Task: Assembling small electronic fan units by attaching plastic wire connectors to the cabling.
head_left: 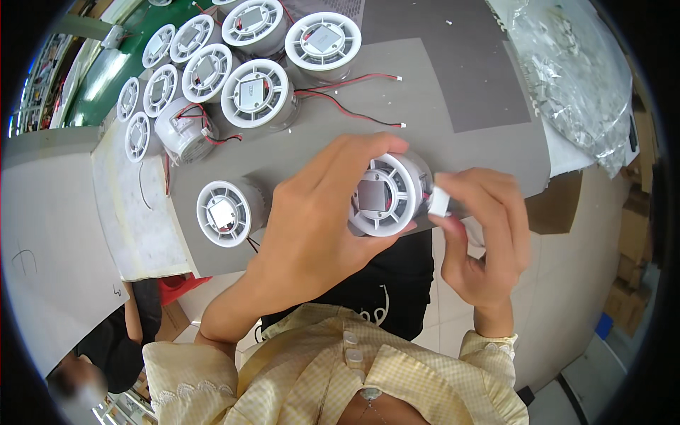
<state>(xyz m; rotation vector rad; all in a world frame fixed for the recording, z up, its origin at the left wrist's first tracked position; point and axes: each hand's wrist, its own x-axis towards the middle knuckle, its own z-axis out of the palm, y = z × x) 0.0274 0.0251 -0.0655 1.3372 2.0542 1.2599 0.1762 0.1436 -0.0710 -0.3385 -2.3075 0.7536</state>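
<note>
Both the left hand (319,202) and the right hand (489,244) are occupied at one white, round, spoked plastic housing (394,193) with a square silvery plate (371,195) at its centre. The left is curved wide around it, fingers over its far side, thumb along its near side. Just right of the housing, the right has thumb and fingertips pinched nearly together on a small white block-shaped piece (439,202), too blurred to identify. The housing looks light and stiff, its smooth wall perhaps slightly slippery; the thin spokes seem fragile, so the outer rim or side wall looks the best hold. Left of the housing rests a matching white spoked unit (224,212); beyond the housing, leftward, is a cluster of similar white units (255,95), thin red-and-black wires (382,75) trailing over the flat grey tabletop (471,156); far right of the housing lies a crumpled clear plastic bag (574,85).
</note>
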